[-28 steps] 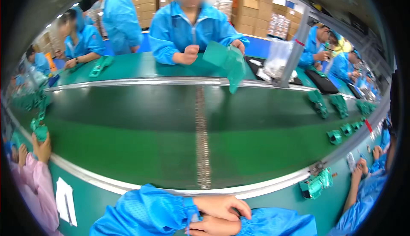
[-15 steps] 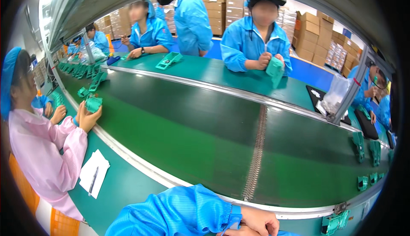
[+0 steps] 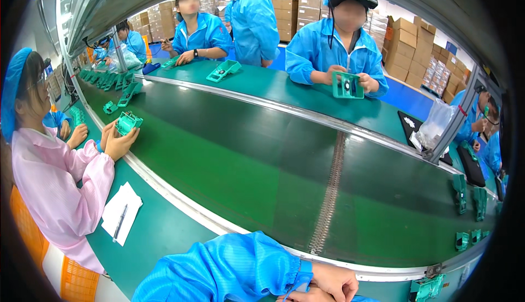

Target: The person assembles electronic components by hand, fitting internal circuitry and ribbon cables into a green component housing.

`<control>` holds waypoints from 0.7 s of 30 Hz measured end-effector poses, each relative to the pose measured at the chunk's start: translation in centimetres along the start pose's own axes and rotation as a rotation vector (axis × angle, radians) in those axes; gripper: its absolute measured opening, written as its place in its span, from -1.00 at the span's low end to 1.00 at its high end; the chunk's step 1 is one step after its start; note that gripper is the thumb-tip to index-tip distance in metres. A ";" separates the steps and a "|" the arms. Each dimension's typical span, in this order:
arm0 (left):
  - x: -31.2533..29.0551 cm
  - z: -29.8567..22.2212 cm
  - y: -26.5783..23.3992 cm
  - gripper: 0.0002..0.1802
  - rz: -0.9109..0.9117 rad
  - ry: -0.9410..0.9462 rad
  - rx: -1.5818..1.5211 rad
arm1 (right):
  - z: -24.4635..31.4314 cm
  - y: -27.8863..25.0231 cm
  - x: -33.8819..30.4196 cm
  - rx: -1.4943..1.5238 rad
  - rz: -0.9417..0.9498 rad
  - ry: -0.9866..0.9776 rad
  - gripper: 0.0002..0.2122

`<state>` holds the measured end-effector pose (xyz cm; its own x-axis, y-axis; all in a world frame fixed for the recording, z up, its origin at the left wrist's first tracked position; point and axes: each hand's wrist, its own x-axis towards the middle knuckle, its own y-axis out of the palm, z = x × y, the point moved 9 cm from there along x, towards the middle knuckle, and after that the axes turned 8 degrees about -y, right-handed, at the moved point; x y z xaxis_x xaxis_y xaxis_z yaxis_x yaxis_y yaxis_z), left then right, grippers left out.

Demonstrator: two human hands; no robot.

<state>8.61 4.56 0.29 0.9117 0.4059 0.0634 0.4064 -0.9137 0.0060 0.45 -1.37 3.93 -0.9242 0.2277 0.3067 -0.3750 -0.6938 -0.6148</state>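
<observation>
My left hand (image 3: pixel 333 283) lies at the lower edge, its blue-sleeved forearm coming in from the left. Its fingers curl inward and downward; whatever they close on is hidden. Crossed beneath that wrist is my right hand (image 3: pixel 304 295), mostly cut off by the frame's edge, so its fingers cannot be read. A blue strap or cuff shows where the two overlap. The nearest loose thing is a green plastic housing (image 3: pixel 426 289) on the bench strip to the right, apart from both hands.
Beyond my arms runs a green conveyor belt (image 3: pixel 235 160) with a metal seam (image 3: pixel 328 198). Green housings (image 3: pixel 479 203) stand at its right end, others far left. A pink-sleeved co-worker at left holds a green part (image 3: pixel 129 122) near paper sheets (image 3: pixel 121 212). Opposite, a person holds a green housing (image 3: pixel 348 85).
Across the belt, the person has turned the green housing so its inside shows. The pink-sleeved co-worker has tilted and shifted the held part. My hands stay almost still; the view shifts slightly.
</observation>
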 end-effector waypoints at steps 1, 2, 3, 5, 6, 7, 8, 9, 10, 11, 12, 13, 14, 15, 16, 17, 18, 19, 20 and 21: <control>0.0 -0.1 0.0 -0.82 0.001 0.000 0.001 | -0.2 0.2 -0.1 0.007 0.020 0.022 -0.86; -0.1 -0.2 0.0 -0.82 -0.007 0.000 -0.013 | -0.2 0.2 -0.1 0.007 0.021 0.022 -0.86; -0.1 -0.3 -0.1 -0.82 -0.014 -0.001 -0.026 | -0.2 0.2 -0.1 0.012 0.014 0.033 -0.86; -0.1 -0.1 0.0 -0.80 -0.011 -0.020 -0.042 | -0.3 0.2 -0.2 0.017 0.007 0.043 -0.86; -0.1 0.0 0.1 -0.79 -0.008 -0.040 -0.060 | -0.1 0.1 -0.2 0.018 -0.019 0.012 -0.86; -0.1 -0.1 0.2 -0.79 -0.009 -0.040 -0.060 | 0.2 -0.1 -0.1 0.019 -0.044 -0.019 -0.86; -0.1 0.0 0.2 -0.78 -0.010 -0.066 -0.073 | 0.2 -0.2 -0.1 0.019 -0.043 -0.020 -0.86; -0.2 0.2 0.3 -0.77 -0.010 -0.091 -0.088 | 0.3 -0.1 -0.1 0.009 -0.017 -0.012 -0.86; -0.2 0.2 0.4 -0.77 -0.012 -0.091 -0.089 | 0.3 0.1 -0.2 -0.001 0.010 -0.004 -0.86; -0.2 0.4 0.3 -0.76 -0.014 -0.104 -0.093 | 0.3 0.1 -0.2 -0.003 0.009 -0.005 -0.86; -0.2 0.6 0.3 -0.75 -0.017 -0.117 -0.099 | 0.2 0.3 -0.2 0.000 0.030 0.010 -0.86; -0.3 0.6 0.3 -0.75 -0.014 -0.117 -0.101 | 0.0 0.5 -0.3 0.004 0.051 0.026 -0.86; -0.3 0.6 0.3 -0.77 -0.029 -0.119 -0.119 | -0.1 0.4 -0.3 0.002 0.045 0.032 -0.86; -0.4 0.7 0.3 -0.79 -0.041 -0.121 -0.140 | 0.2 0.3 -0.1 0.011 0.013 -0.025 -0.86; 0.0 0.6 0.7 -0.79 -0.008 -0.117 -0.141 | 0.6 -0.1 -0.2 0.007 -0.030 -0.066 -0.86; 0.2 0.7 0.7 -0.81 0.003 -0.134 -0.103 | 0.3 -0.3 -0.2 -0.007 -0.052 -0.039 -0.86; 0.4 0.9 0.8 -0.83 0.019 -0.149 -0.066 | 0.4 -0.3 0.0 0.013 -0.047 -0.066 -0.86; 0.1 0.5 0.6 -0.83 -0.020 -0.129 -0.041 | 0.7 -0.4 -0.1 0.023 -0.052 -0.080 -0.85; -0.3 -0.2 0.4 -0.82 -0.034 -0.093 -0.038 | 0.0 0.5 -0.4 0.049 0.041 -0.022 -0.84; -0.6 -0.8 0.3 -0.81 -0.029 -0.126 -0.003 | -0.7 0.1 -0.6 0.013 -0.012 0.048 -0.84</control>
<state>8.17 4.06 1.01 0.9002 0.4310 -0.0627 0.4324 -0.9017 0.0091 0.91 -1.10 3.11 -0.9221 0.2681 0.2790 -0.3854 -0.6999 -0.6013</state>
